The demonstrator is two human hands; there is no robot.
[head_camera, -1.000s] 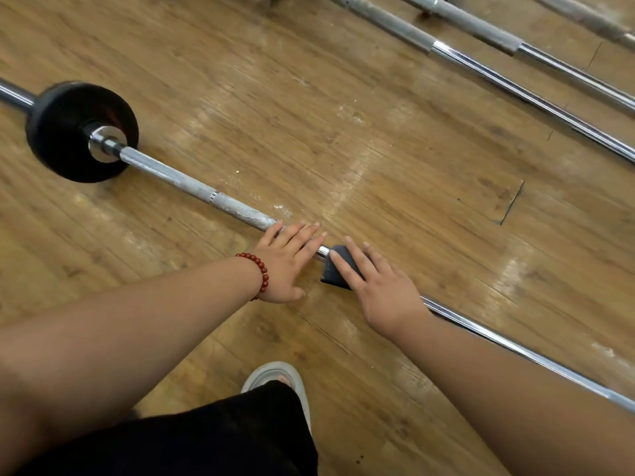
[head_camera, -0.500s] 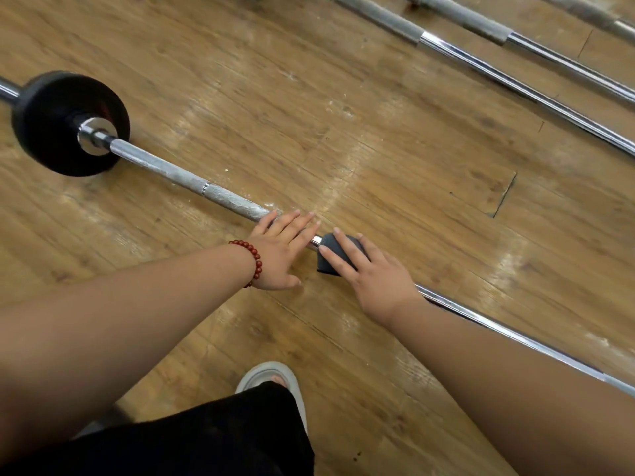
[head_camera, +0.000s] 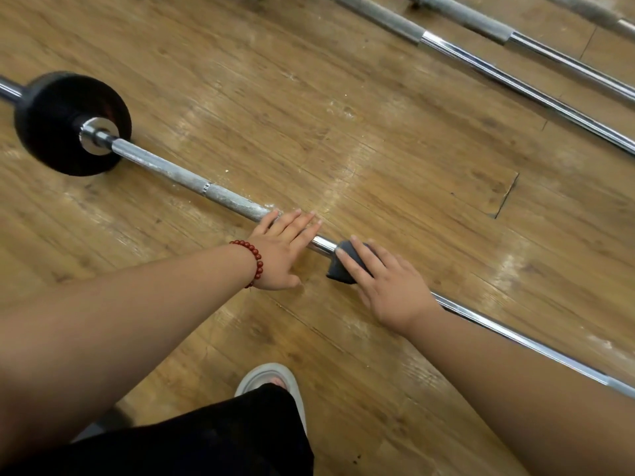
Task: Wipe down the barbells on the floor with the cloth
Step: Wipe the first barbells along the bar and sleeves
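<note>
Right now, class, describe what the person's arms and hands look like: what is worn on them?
Left forearm and right forearm are bare: no sleeves, gloves or watch. The left hand has a bracelet of round, dark red beads at its wrist. The right hand and its wrist wear nothing; no rings show on either hand.

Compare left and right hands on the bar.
Left hand lies bare on the bar; right hand presses a dark cloth onto it. Left wrist wears a red bracelet; right wrist is bare. Both have straight fingers across the bar.
</note>
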